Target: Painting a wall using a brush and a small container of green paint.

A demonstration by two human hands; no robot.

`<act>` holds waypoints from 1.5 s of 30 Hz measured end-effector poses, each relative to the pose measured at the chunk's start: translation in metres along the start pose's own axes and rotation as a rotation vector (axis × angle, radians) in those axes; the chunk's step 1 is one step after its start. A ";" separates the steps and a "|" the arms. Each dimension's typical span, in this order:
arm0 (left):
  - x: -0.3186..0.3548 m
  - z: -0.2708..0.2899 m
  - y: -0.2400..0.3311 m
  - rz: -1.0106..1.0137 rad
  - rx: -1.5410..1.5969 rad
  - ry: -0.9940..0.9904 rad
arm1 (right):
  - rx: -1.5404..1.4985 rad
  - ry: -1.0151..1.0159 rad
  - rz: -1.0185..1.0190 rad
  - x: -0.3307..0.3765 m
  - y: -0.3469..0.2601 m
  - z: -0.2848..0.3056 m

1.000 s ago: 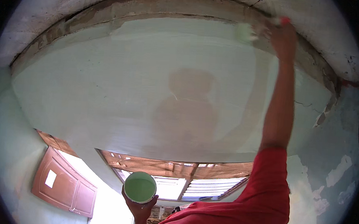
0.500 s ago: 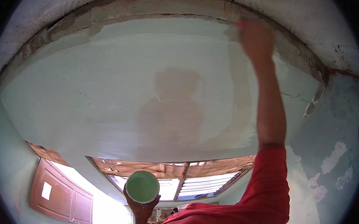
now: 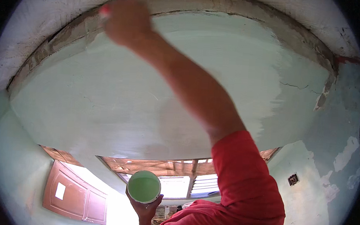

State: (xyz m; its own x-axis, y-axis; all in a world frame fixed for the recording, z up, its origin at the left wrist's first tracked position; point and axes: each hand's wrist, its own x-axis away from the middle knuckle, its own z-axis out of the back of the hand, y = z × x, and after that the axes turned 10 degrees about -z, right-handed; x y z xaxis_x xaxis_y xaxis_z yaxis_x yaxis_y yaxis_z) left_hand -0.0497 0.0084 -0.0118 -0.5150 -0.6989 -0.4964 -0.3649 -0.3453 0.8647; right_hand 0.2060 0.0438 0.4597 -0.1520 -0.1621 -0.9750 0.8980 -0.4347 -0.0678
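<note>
My left hand (image 3: 146, 208) is wrapped round a white tub (image 3: 160, 189) low in the view, its mouth turned toward me. Pale green paint (image 3: 143, 187) lies inside it. Up at the far left, my right hand (image 3: 130, 22) is closed at the top edge of the pale green wall (image 3: 123, 96). A bit of red (image 3: 105, 11) shows past its fingers, seemingly a red-handled paintbrush. Motion blurs it, and its bristles are hidden. Ragged brush strokes mark the wall toward the right.
A bare, rough strip (image 3: 182, 1) runs between the wall and the ceiling (image 3: 50, 5). Below are a louvred window (image 3: 204, 185) and a brown door (image 3: 74, 192) with white paper on it. The right-hand wall (image 3: 306, 202) has peeling patches and an open socket box (image 3: 293, 179).
My right hand has swept left along the wall's top edge, its arm now crossing the wall diagonally. My left hand still holds the tub. The view has shifted slightly.
</note>
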 end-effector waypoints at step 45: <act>0.002 0.020 0.000 0.002 -0.019 0.076 | 0.556 0.464 -0.406 0.041 0.275 0.236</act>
State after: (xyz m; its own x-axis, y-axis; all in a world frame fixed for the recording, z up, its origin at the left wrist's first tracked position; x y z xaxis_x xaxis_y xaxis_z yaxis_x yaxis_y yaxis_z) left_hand -0.0668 0.0195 -0.0145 -0.4547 -0.7450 -0.4881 -0.3489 -0.3552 0.8672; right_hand 0.3490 -0.2919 0.4508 -0.1249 0.4309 -0.8937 0.4566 -0.7747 -0.4374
